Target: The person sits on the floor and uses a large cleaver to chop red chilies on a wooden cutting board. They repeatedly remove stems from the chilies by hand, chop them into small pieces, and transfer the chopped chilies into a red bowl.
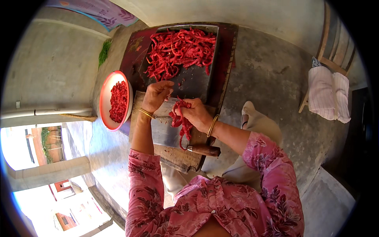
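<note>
Over the wooden chopping board (175, 158), clutched in the right grip (196, 113): wrinkled red chillies (184, 124), pinched near the top in one bunch with dangling tails, probably to keep the tangle together. Close by, the left grip (157, 96), with fingers curled and drawn narrow; cannot tell about anything pinched there.

Underneath, flat across the board, a broad-bladed cleaver (164, 134), wooden handle (204, 150) toward the near right, seemingly laid down to free both hands, yet angled for an easy pick-up. Cannot tell about contact between tails and blade.

Over to the far side: a dark metal tray (192, 82) on the dark red surface (224, 55), heaped with whole red chillies (181, 49) at the far end, bare nearer the board; apparently set there for a short reach. And out left, just beside the board, a red-rimmed white bowl (106, 96), loaded with chopped red pieces (118, 102), presumably deep enough for containing loose bits. Away right, well apart, striped cloth (321, 93) draped at a wooden chair (333, 66), perhaps clear of stains.
</note>
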Demonstrator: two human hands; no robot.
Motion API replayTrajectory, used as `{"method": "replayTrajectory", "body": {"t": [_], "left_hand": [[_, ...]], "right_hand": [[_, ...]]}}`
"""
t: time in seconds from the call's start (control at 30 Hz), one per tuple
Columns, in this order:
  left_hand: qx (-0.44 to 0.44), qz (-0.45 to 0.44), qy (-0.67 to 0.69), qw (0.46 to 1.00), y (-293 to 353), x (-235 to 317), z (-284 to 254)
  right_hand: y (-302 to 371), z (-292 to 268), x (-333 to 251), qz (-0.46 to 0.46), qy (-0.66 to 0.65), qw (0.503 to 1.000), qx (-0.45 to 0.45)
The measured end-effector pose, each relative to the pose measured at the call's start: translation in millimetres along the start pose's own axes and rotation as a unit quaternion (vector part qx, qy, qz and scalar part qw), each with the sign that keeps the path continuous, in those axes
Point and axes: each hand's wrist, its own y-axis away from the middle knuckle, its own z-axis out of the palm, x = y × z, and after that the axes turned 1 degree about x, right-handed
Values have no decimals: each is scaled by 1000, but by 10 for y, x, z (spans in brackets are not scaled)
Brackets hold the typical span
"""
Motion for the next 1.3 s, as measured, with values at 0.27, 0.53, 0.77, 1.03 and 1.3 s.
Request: {"method": "replayTrajectory", "body": {"t": [0.27,0.53,0.77,1.03,1.3], "left_hand": [[36,53,-352,934,-462,-271,243],[102,155,-267,946,-213,-200,102],[325,121,-367,863,518,-173,-1062],[127,63,36,989,899,157,-393],[100,31,390,915,1159,78,412]], "right_hand": [[-9,-7,-29,13,75,997,-29],[-39,-50,28,3,25,999,-29],[-1,77,5,-12,-33,999,-37],[-86,2,69,-50,141,988,-31],[85,248,-32,-197,243,950,-21]]}}
